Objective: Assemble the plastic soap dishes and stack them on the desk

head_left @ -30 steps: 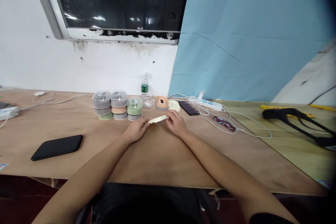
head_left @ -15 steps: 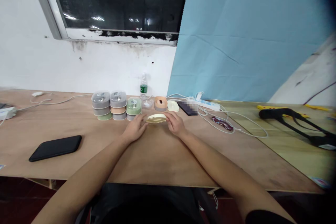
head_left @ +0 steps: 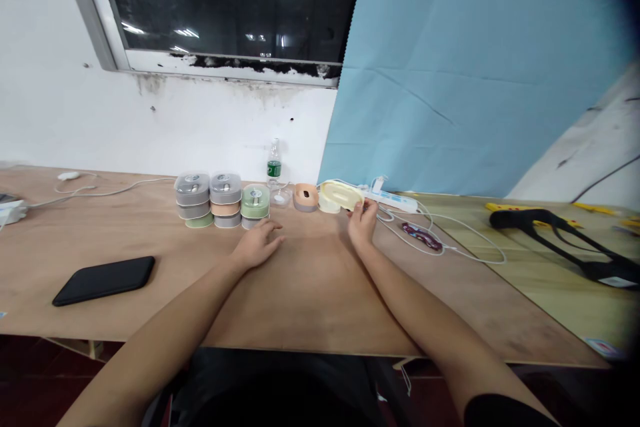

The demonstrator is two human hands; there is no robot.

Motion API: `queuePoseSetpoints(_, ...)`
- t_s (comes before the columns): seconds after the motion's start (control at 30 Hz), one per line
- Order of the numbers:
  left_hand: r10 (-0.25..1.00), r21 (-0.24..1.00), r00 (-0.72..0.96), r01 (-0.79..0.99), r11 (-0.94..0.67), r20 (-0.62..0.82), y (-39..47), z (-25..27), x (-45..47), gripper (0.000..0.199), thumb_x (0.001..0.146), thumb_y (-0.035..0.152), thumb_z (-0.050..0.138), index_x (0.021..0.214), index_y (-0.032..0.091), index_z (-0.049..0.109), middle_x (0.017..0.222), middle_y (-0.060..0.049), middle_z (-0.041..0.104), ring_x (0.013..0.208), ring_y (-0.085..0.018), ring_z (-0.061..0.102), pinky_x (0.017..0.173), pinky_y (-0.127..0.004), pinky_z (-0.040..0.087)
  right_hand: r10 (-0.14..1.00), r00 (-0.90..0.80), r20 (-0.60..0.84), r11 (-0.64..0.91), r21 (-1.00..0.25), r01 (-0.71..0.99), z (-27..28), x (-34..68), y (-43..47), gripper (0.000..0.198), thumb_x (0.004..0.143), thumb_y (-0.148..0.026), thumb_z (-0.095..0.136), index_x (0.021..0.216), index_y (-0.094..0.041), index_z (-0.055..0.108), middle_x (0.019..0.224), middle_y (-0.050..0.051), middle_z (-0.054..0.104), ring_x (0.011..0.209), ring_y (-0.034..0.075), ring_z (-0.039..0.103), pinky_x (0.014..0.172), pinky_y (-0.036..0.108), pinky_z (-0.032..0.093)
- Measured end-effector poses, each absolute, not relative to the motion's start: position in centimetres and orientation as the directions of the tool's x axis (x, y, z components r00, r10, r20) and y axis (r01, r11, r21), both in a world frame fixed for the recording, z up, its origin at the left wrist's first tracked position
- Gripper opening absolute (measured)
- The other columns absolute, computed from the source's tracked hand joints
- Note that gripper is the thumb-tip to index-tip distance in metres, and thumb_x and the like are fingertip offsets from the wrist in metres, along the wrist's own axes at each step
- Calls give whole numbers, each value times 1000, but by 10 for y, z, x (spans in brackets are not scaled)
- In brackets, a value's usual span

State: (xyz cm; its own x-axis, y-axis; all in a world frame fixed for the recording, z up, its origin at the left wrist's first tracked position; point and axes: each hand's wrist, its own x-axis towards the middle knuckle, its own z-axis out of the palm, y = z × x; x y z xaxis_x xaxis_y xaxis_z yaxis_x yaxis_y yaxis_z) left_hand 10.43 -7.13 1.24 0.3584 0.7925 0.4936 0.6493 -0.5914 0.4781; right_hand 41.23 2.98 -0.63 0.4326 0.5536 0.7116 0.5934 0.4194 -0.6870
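Note:
My right hand (head_left: 363, 223) pinches the right end of a pale yellow oval tray (head_left: 341, 195), shallow like a lid. It is held tilted above and beside a cream-coloured piece (head_left: 329, 206) on the table, partly covering it. My left hand (head_left: 259, 243) rests on the wooden table (head_left: 300, 293), fingers apart, with nothing in it. Just beyond it stands a stack with a green clear-topped box (head_left: 255, 199). An orange and grey oval container (head_left: 306, 196) with a dark opening sits between the hands, farther back. Left of that lies a clear plastic lid (head_left: 281, 197).
More stacked grey boxes (head_left: 193, 190) stand at the back left. A bottle with a green label (head_left: 273, 163) is by the wall. A black phone (head_left: 105, 280) lies at the left. A power strip (head_left: 395, 200), cables and a maroon patterned object (head_left: 423, 236) are at the right.
My right hand has carried the pale yellow tray to the right and back, over the cream-coloured piece. My left hand has let go of the tray and stays in nearly the same place.

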Motion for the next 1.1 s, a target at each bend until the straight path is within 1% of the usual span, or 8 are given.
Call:
queuePoseSetpoints(0.1, 783, 452, 293, 684, -572, 549, -69, 16, 98, 36, 88, 42, 50, 117, 21, 56, 117, -8, 57, 101, -21, 60, 90, -37, 50, 590, 426, 686, 373, -699, 610, -10, 413, 35, 34, 91, -46, 39, 109, -17, 44, 98, 10, 60, 70, 19, 61, 71, 32, 46)
queuePoseSetpoints(0.33, 755, 368, 127, 813, -451, 644, -56, 22, 79, 43, 87, 39, 53, 126, 21, 49, 136, -12, 46, 73, -13, 63, 79, -34, 53, 628, 242, 739, 245, -483, 840, -8, 400, 43, 37, 91, -51, 39, 102, -18, 52, 101, 11, 59, 93, 25, 54, 76, 33, 41)
queuePoseSetpoints(0.47, 788, 275, 123, 895, -351, 604, -51, 23, 76, 53, 86, 41, 53, 136, 25, 40, 149, -12, 32, 89, -22, 66, 75, -35, 53, 675, 168, 718, 198, -396, 897, -8, 399, 52, 39, 94, -49, 33, 102, -18, 54, 103, 12, 55, 94, 25, 52, 74, 32, 40)
queuePoseSetpoints(0.63, 802, 182, 177, 925, -334, 571, -46, 20, 77, 53, 87, 40, 51, 136, 22, 40, 148, -10, 36, 111, -27, 59, 81, -36, 52, 649, 127, 750, 201, -330, 922, -8, 395, 65, 42, 93, -51, 33, 106, -15, 52, 106, 13, 51, 97, 26, 51, 79, 34, 40)
queuePoseSetpoints(0.73, 776, 155, 201, 921, -358, 598, -48, 19, 78, 50, 87, 39, 52, 134, 22, 42, 143, -9, 42, 112, -25, 58, 84, -34, 52, 637, 146, 757, 169, -322, 932, -9, 391, 72, 43, 93, -49, 34, 108, -14, 52, 108, 15, 49, 99, 27, 50, 83, 36, 39)
queuePoseSetpoints(0.87, 744, 114, 224, 921, -374, 630, -54, 22, 82, 51, 85, 42, 55, 132, 23, 45, 131, -9, 52, 111, -24, 57, 88, -34, 50, 693, 168, 701, 100, -325, 940, -12, 391, 77, 35, 91, -40, 42, 110, -13, 53, 110, 16, 48, 100, 28, 49, 86, 37, 39)
queuePoseSetpoints(1.0, 765, 73, 171, 959, -273, 621, -60, 26, 87, 65, 75, 48, 66, 133, 25, 46, 135, -14, 46, 113, -32, 55, 91, -42, 48, 773, 178, 609, 52, -340, 939, -16, 395, 78, 35, 85, -33, 51, 111, -11, 54, 112, 17, 47, 99, 28, 50, 85, 37, 40)
queuePoseSetpoints(1.1, 814, 133, 96, 969, -207, 573, -62, 26, 89, 65, 78, 48, 63, 136, 28, 42, 144, -15, 38, 106, -34, 60, 82, -44, 51, 837, 111, 536, 86, -328, 941, -18, 397, 79, 42, 81, -38, 56, 112, -10, 55, 114, 18, 47, 99, 29, 51, 85, 38, 41)
